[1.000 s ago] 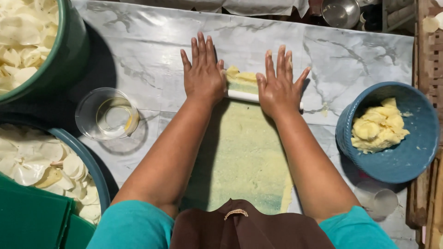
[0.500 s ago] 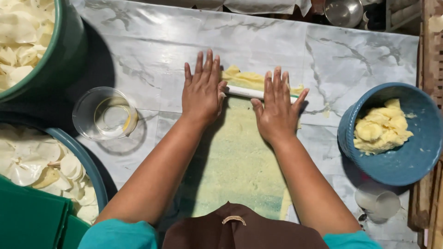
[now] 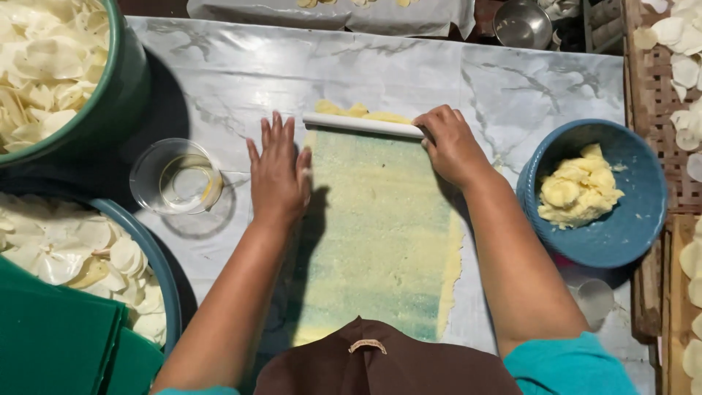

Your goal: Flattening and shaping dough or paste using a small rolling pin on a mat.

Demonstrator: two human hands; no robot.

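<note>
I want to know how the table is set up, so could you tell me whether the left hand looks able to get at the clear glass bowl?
Probably yes: the left hand lies flat on the marble table, the clear glass bowl stands just beside it, and nothing lies between them.

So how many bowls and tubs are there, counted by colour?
Blue bowl with dough lumps: 1
Green tubs of thin white slices: 2
Clear glass bowl: 1
Metal bowl: 1
Total: 5
</note>
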